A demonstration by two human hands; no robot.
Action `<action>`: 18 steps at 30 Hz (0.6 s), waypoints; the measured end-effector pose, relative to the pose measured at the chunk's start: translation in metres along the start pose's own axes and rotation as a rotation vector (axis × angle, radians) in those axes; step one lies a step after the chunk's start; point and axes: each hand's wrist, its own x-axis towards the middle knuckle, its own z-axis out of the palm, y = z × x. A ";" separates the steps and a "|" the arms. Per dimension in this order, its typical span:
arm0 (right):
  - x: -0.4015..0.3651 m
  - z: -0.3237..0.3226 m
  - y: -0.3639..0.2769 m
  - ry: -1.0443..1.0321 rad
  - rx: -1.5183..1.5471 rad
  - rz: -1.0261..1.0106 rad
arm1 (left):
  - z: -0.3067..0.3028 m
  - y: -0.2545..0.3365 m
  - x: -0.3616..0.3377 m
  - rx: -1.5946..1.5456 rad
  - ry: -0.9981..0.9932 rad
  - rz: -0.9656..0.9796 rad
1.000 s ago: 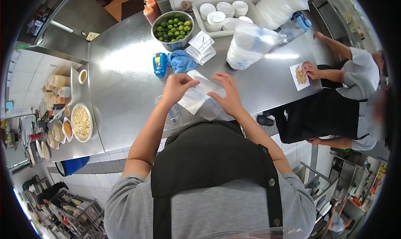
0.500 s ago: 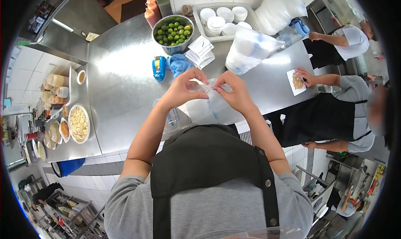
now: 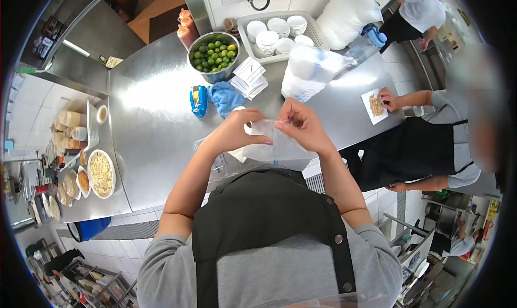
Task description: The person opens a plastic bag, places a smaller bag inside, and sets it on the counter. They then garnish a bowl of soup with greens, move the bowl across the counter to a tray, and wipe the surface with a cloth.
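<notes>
You can read no text here. The blue print on the clear bag (image 3: 280,151) in your grip and the marks on the white papers (image 3: 249,72) beyond it are too small.

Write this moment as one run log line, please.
left hand: fingers spread at translucent plastic bag | right hand: pinching its edge | nearby: crumpled blue cloth, round steel bowl, green fruits

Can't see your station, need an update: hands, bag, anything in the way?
Right hand pinching the clear bag. Left hand at the bag, thumb and fingers apart. Blue cloth lies just beyond, blocking neither.
</notes>
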 end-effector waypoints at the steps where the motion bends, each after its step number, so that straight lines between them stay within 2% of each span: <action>1: 0.000 -0.002 -0.002 0.024 -0.001 0.022 | -0.001 0.004 -0.001 -0.009 0.018 -0.016; 2: -0.001 -0.003 -0.001 0.012 -0.035 -0.018 | -0.001 0.008 0.001 -0.123 0.070 0.051; 4: 0.002 -0.007 -0.001 -0.012 -0.109 -0.110 | -0.003 0.013 0.010 -0.154 0.093 0.275; 5: 0.001 -0.009 0.001 -0.027 -0.067 -0.116 | -0.004 0.013 0.015 -0.168 0.106 0.391; 6: 0.001 -0.011 0.003 -0.039 -0.025 -0.123 | -0.002 0.009 0.019 -0.189 0.099 0.423; 9: -0.003 -0.022 -0.003 -0.018 0.030 -0.170 | 0.003 0.013 0.018 -0.617 -0.069 0.149; 10: -0.005 -0.027 -0.007 0.002 0.037 -0.191 | -0.004 0.029 0.015 -0.654 -0.157 -0.012; 14: -0.012 -0.061 -0.013 0.044 0.159 -0.418 | 0.005 0.022 0.029 -0.361 -0.178 0.012; 17: -0.026 -0.076 -0.022 0.137 -0.069 -0.216 | -0.005 0.027 0.039 -0.457 -0.062 0.014; 18: -0.027 -0.077 -0.028 0.113 -0.073 -0.115 | -0.010 0.029 0.043 -0.596 -0.044 0.032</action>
